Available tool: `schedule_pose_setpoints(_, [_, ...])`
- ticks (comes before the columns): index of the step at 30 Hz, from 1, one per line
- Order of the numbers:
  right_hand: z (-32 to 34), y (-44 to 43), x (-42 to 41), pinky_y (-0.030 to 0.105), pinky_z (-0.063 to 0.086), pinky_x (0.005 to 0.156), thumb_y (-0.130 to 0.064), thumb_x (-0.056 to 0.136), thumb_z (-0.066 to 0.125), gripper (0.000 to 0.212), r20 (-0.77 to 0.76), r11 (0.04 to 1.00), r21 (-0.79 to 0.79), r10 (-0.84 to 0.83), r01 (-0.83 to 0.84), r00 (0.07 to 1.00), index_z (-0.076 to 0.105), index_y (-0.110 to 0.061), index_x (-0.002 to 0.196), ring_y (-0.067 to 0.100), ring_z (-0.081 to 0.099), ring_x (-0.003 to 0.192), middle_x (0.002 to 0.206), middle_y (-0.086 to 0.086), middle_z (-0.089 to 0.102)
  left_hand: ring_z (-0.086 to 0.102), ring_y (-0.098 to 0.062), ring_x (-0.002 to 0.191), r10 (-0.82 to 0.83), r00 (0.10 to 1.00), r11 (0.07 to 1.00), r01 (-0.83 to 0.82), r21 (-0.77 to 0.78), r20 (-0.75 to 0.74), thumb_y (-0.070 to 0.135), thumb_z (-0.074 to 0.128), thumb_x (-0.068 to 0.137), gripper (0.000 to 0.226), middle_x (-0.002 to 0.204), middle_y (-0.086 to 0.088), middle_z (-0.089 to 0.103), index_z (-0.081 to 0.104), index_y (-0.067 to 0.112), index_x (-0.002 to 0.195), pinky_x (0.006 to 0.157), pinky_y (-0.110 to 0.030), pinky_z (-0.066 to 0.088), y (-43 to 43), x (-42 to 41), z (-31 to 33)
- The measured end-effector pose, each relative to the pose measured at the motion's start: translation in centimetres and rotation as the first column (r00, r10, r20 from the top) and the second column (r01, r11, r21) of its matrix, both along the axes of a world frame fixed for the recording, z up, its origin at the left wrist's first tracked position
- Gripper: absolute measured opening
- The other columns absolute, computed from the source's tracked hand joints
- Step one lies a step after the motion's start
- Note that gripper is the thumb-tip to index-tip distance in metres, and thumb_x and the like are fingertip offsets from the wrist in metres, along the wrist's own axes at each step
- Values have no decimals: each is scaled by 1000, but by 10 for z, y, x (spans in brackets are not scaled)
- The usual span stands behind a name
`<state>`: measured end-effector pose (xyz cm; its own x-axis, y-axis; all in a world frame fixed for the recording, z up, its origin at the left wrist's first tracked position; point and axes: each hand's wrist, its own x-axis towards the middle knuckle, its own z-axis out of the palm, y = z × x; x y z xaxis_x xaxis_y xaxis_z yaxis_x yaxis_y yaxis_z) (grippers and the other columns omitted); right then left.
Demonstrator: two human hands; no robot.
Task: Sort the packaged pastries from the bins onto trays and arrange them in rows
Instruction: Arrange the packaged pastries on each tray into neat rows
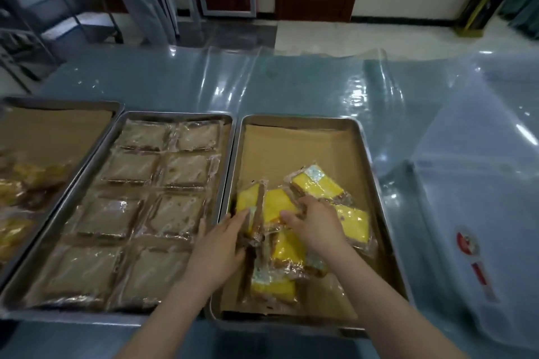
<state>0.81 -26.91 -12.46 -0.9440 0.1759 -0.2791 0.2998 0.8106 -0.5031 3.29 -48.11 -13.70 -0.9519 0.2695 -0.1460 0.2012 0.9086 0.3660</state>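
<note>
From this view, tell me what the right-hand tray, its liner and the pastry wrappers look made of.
Right-hand tray: apparently stainless steel or aluminium, with a dull grey sheen on the rim.
Liner: probably brown baking paper, matte, with an uneven cut edge.
Pastry wrappers: clear plastic film, glossy and crinkled, with glare spots.

Commercial bakery packing room — rectangular steel baking trays (368,160) lined with brown paper, plastic-sheeted grey worktable (175,79), metal rack (35,23) behind.

left tray (58,114) cut off by edge, its yellow packets (17,192) blurred
</note>
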Motion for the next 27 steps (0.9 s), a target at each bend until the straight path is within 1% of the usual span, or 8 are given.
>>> schedule_pose_setpoints(3, [7,11,-17,30,48,65,-41,79,71,52,56,962,-259,-72,84,996,54,-20,123,16,62,83,108,0,66,60,-10,89,109,994,975,-102,195,-25,19,54,90,53,103,9,65,37,36,137,116,-45,17,6,-11,6])
schedule_pose_setpoints(5, [10,22,-27,32,53,65,-32,77,74,53,124,928,-354,-74,114,989,55,-17,125,18,66,77,96,0,67,59,-10,81,240,971,883,-211,419,-17,15,53,91,32,91,13,64,53,31,119,92,-30,45,11,-23,7])
schedule_pose_setpoints(7, [8,32,-37,27,49,65,-26,78,75,42,144,934,-348,-30,79,989,63,-15,118,15,62,77,87,-4,65,56,-12,71,366,930,751,-286,595,-16,14,49,93,14,78,9,60,55,26,92,66,-22,43,15,-42,7])
schedule_pose_setpoints(9, [6,42,-43,20,45,58,-17,81,72,12,107,884,-452,-81,121,991,73,-16,93,9,58,67,70,-11,65,57,-15,73,456,886,597,-378,708,89,14,44,94,17,78,2,62,56,21,86,66,-28,42,16,-60,7])
schedule_pose_setpoints(15, [20,79,-72,21,42,43,-10,86,67,11,163,499,-801,-349,330,923,71,-13,76,8,56,47,61,0,65,63,-10,75,491,790,289,-546,786,368,17,42,95,21,80,0,65,61,21,86,62,-22,51,36,-117,4])
schedule_pose_setpoints(18, [23,95,-89,40,54,63,-15,87,66,10,81,464,-813,-509,352,857,72,-19,81,27,64,66,82,6,71,62,-10,76,523,803,363,-514,777,287,18,40,94,26,79,4,66,60,28,82,66,-23,48,49,-145,3])
schedule_pose_setpoints(22, [23,113,-119,13,47,50,-13,86,67,14,-43,490,-797,-628,353,777,72,-26,83,2,67,64,72,-15,72,60,-21,87,488,838,530,-507,679,244,19,40,96,23,90,-1,65,60,25,86,71,-32,45,59,-182,-1])
schedule_pose_setpoints(27, [23,113,-155,11,45,46,-3,85,65,19,-130,522,-815,-587,251,799,74,-20,81,-1,65,58,68,-13,71,54,-14,110,370,909,667,-404,626,191,20,42,97,46,134,10,48,34,28,142,95,-38,44,73,-221,-8])
